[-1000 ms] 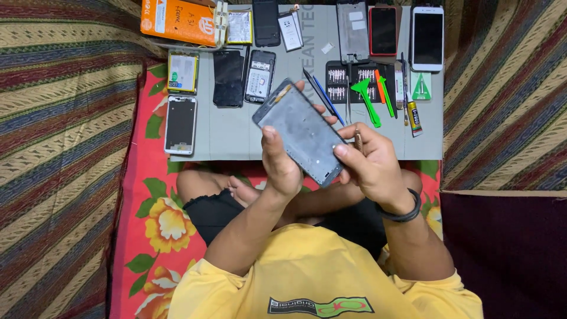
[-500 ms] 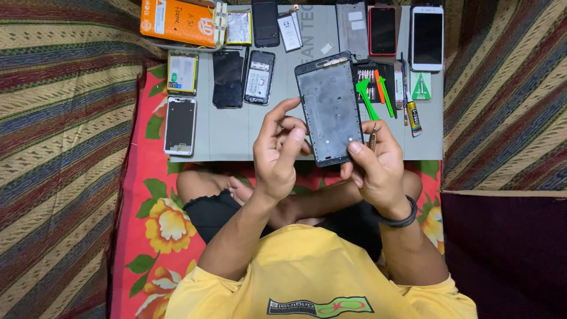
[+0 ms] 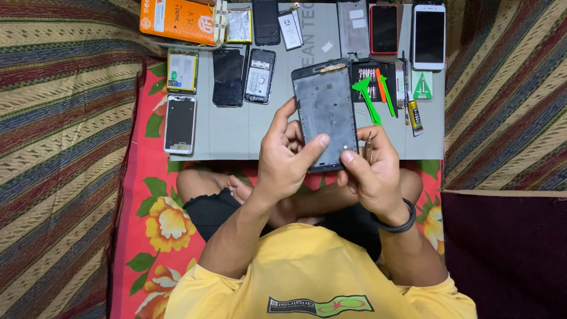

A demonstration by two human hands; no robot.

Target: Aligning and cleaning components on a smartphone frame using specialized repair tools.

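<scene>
Both hands grip the dark rectangular phone frame [image 3: 326,115] above the grey work mat [image 3: 236,133]: left hand [image 3: 283,159] pinching its lower edge, right hand [image 3: 372,171] closed around frame and a thin metal tool [image 3: 368,146].

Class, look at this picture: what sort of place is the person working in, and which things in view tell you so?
Probably a makeshift phone-repair spot on a floor. A grey mat holds opened phones and green pry tools, and both hands hold a phone frame over striped and floral cloths.
</scene>
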